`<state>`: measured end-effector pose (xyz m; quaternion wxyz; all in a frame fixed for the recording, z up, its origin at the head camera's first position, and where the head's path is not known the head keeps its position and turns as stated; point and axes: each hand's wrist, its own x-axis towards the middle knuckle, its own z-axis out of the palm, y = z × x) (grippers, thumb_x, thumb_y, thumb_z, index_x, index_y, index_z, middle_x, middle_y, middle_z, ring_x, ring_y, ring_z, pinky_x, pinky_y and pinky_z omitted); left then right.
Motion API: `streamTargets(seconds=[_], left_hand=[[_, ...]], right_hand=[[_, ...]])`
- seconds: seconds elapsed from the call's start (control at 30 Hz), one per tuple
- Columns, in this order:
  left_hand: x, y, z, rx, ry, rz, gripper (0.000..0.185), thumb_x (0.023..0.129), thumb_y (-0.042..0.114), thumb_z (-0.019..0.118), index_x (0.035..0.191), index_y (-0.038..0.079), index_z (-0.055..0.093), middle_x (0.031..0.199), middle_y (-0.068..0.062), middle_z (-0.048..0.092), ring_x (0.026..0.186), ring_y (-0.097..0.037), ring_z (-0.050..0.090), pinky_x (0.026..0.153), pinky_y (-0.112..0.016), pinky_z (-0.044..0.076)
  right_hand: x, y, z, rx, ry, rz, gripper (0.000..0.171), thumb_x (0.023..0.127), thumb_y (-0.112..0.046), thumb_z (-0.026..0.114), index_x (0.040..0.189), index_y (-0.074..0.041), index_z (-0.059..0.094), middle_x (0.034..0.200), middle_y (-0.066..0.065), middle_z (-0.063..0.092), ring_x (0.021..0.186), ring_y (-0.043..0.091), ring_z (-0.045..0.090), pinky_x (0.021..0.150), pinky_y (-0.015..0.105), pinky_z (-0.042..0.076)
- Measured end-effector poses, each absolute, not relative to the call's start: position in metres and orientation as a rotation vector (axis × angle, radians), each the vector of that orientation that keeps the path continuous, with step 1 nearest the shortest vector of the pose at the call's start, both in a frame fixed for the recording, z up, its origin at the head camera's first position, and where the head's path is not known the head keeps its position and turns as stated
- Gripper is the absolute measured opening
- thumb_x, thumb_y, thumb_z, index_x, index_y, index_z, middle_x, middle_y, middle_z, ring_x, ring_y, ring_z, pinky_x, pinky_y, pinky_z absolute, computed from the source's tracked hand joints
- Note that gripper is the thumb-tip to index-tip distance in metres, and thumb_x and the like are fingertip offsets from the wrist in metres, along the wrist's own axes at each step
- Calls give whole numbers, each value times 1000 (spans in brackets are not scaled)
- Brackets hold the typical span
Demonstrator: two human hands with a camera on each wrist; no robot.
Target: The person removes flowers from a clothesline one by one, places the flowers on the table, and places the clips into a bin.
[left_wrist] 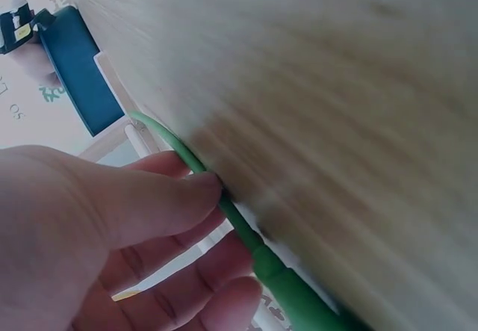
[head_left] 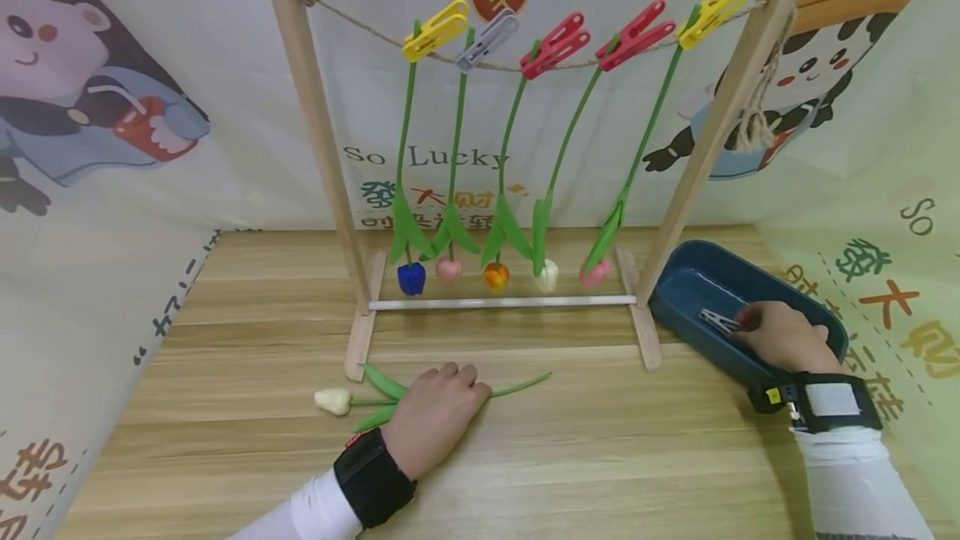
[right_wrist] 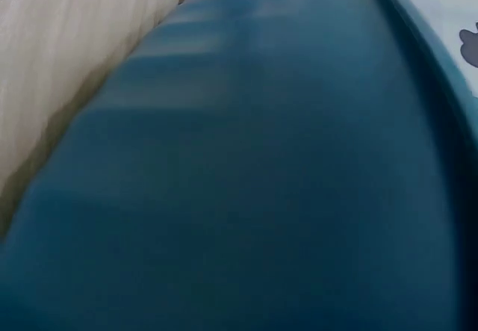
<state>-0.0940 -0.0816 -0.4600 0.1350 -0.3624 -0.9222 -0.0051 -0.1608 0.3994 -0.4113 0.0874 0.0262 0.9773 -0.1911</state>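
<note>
An artificial white tulip (head_left: 332, 401) lies along the table, its bloom toward the left. My left hand (head_left: 438, 419) is over its stem, and in the left wrist view the thumb and a finger pinch that green stem (left_wrist: 237, 221) just off the wood. Inside the dark blue bin (head_left: 693, 269) at the right, my right hand (head_left: 783, 338) grips one end of a grey clothespin (head_left: 718, 322). The right wrist view is filled by the bin's wall (right_wrist: 261, 166), which hides the fingers there.
A wooden frame (head_left: 318, 136) carries a twine line (head_left: 360, 21). Several tulips hang bloom-down from it, held by yellow, grey and red clothespins (head_left: 555, 46). A white rod (head_left: 502, 302) joins the frame's feet. Printed cloth (head_left: 247, 107) walls the table's back and sides.
</note>
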Motion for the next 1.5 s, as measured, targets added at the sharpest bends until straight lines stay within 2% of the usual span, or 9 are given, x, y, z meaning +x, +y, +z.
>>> streamTargets(seconds=[0.27, 0.5, 0.6, 0.77, 0.87, 1.0, 1.2, 1.3, 1.5], left_hand=[[-96, -85, -450, -1058, -2683, -60, 21, 87, 1, 84, 102, 15, 80, 89, -1, 66, 79, -19, 63, 61, -32, 52], [-101, -94, -421, -992, -2657, -247, 26, 89, 3, 85, 113, 11, 79, 98, -4, 70, 89, -22, 69, 74, -37, 60], [-105, -101, -405, -952, -2553, -385, 24, 90, 8, 86, 112, 9, 78, 97, -3, 69, 89, -23, 69, 76, -37, 60], [-116, -112, -377, -880, -2290, -530, 23, 90, 6, 86, 111, 5, 76, 96, -6, 70, 81, -24, 65, 65, -35, 55], [-122, -117, -360, -847, -2178, -614, 28, 89, 3, 86, 114, 2, 75, 99, -9, 71, 82, -25, 65, 66, -37, 55], [-128, -121, -340, -799, -2101, -705, 26, 91, 0, 84, 115, -3, 73, 101, -14, 71, 90, -29, 66, 77, -41, 58], [-136, -122, -317, -719, -2002, -815, 30, 94, -2, 79, 122, -6, 69, 106, -18, 68, 94, -32, 64, 80, -41, 56], [-141, -120, -307, -694, -1949, -879, 36, 96, 0, 76, 130, -7, 64, 113, -22, 66, 102, -33, 63, 83, -41, 54], [-152, -113, -288, -685, -1855, -1040, 58, 100, 0, 71, 153, -6, 47, 148, -21, 55, 135, -31, 54, 107, -45, 50]], right_hand=[[-161, 400, -408, 86, 2933, -552, 43, 97, -26, 73, 122, 9, 67, 116, 28, 72, 108, 53, 63, 82, 70, 28], [-156, 385, -377, -21, 3011, -578, 52, 100, -29, 73, 130, 12, 63, 119, 31, 70, 110, 55, 61, 87, 78, 25], [-151, 369, -355, -71, 3069, -581, 52, 100, -31, 74, 131, 10, 63, 119, 30, 70, 109, 54, 62, 86, 73, 28], [-140, 339, -314, -172, 3180, -578, 43, 100, -29, 76, 124, 6, 66, 110, 26, 73, 100, 47, 64, 83, 68, 29], [-135, 321, -289, -246, 3220, -558, 40, 99, -27, 77, 121, 4, 67, 105, 22, 73, 87, 38, 63, 77, 58, 36], [-128, 299, -261, -340, 3257, -556, 36, 99, -25, 78, 118, 4, 69, 98, 18, 72, 80, 30, 61, 61, 38, 44], [-116, 265, -225, -631, 3397, -594, 21, 96, -19, 81, 109, -5, 73, 89, 5, 72, 80, 22, 60, 58, 30, 43], [-113, 245, -208, -800, 3459, -652, 17, 94, -17, 84, 106, -9, 75, 85, 1, 71, 75, 18, 58, 55, 25, 39], [-116, 202, -177, -1167, 3509, -744, 17, 95, -16, 83, 107, -7, 77, 88, 1, 73, 76, 15, 60, 61, 21, 38]])
